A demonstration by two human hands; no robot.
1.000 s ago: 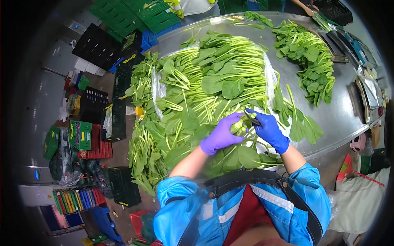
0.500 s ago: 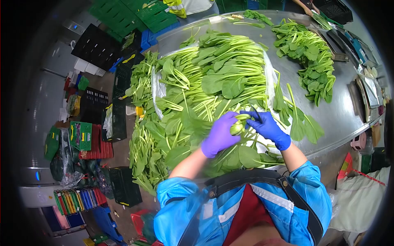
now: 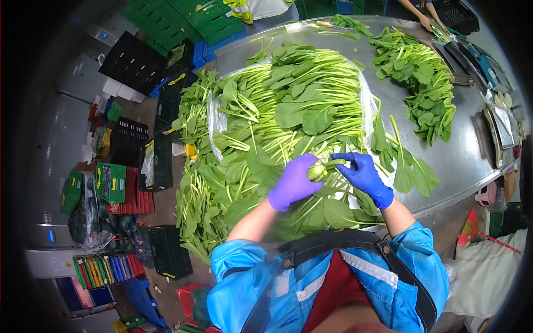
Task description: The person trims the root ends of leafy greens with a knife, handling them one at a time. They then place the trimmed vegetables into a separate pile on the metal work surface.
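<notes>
My left hand (image 3: 296,183), in a purple glove, is closed round a bunch of leafy greens (image 3: 317,172) with the pale cut stem ends facing up. My right hand (image 3: 365,177), in a blue glove, pinches a single green stem (image 3: 335,162) at the top of that bunch. Whether the right hand also holds a small tool is hidden by its fingers. Beneath and beyond both hands lies a large heap of long-stemmed greens (image 3: 316,94) on clear plastic wrap (image 3: 366,105). More loose greens (image 3: 197,205) are piled at the left.
The steel table (image 3: 383,83) carries a row of bunched greens (image 3: 425,83) on its right side. Scales (image 3: 497,133) stand at the right edge. A co-worker's hands (image 3: 430,22) handle greens at the far right. Crates (image 3: 158,161) stand left of the table.
My right hand has shifted slightly down, and the stem between my hands now lies straighter towards it. My left hand has moved slightly left and down with the bunch. The co-worker's hands have moved.
</notes>
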